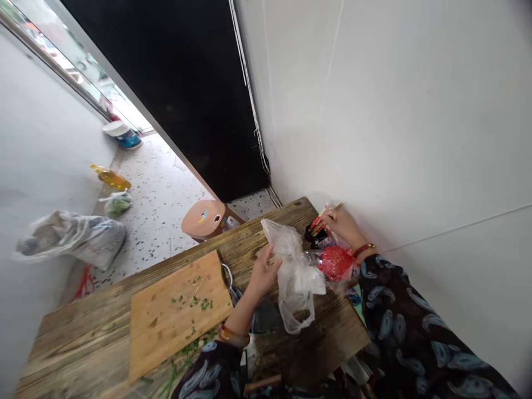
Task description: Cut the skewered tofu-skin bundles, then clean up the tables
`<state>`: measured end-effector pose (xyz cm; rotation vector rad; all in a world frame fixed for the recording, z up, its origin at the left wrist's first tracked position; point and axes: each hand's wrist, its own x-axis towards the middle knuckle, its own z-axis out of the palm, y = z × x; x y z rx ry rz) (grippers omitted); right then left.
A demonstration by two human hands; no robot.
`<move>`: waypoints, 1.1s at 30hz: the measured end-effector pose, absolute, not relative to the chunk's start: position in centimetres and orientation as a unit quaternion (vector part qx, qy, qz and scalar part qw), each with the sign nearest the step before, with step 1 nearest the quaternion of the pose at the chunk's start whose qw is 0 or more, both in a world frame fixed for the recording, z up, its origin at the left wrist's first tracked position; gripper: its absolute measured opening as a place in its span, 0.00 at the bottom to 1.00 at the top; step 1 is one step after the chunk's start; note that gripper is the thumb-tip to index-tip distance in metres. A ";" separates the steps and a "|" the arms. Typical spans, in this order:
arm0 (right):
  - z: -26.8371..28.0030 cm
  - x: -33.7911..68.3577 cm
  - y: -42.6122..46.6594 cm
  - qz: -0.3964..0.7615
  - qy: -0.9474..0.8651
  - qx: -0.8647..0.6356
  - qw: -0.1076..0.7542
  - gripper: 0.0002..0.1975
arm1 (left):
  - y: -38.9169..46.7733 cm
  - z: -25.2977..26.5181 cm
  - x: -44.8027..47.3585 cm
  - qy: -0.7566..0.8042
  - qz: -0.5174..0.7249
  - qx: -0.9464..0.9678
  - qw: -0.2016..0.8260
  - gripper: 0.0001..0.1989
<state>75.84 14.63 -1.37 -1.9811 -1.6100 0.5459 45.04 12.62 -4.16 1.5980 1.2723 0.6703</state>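
Observation:
My left hand (265,270) is at the left edge of a crumpled white plastic bag (296,288), its thumb and fingers apart. It does not grip the bag. Near the wall, my right hand (343,224) has its fingers closed around what looks like a thin wooden stick (339,206), partly hidden by the fingers. Just below that hand is a dark holder (310,235) with red-and-white wrapped items (319,217) sticking out. A red bundle in clear plastic (336,263) lies beneath my right wrist.
Green scraps lie on a wooden cutting board (178,313) at the left of the wooden table (100,310). A dark cloth-like item (266,316) is beside the white bag. Beyond the table stand a pinkish-brown bin (203,216), a stuffed bag (95,238) and an oil bottle (112,178).

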 end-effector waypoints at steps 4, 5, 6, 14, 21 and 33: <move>-0.3 76.6 13.1 0.131 -0.559 -0.766 0.291 0.17 | 12.5 -4.5 45.2 0.520 0.274 0.649 0.483 0.28; 0.1 76.7 12.8 0.121 -0.557 -0.770 0.287 0.17 | 12.5 -4.6 45.3 0.522 0.276 0.646 0.484 0.28; 0.5 76.7 12.5 0.118 -0.557 -0.774 0.278 0.17 | 12.5 -4.8 45.3 0.523 0.279 0.643 0.485 0.28; 3.6 75.4 12.1 0.069 -0.581 -0.800 0.136 0.19 | 12.6 -5.4 45.2 0.532 0.295 0.624 0.491 0.27; 5.4 75.1 11.8 0.030 -0.590 -0.801 0.097 0.18 | 12.4 -5.2 44.8 0.541 0.289 0.617 0.492 0.26; 6.1 75.0 12.2 0.029 -0.598 -0.796 0.088 0.18 | 12.8 -5.4 44.9 0.544 0.288 0.617 0.491 0.26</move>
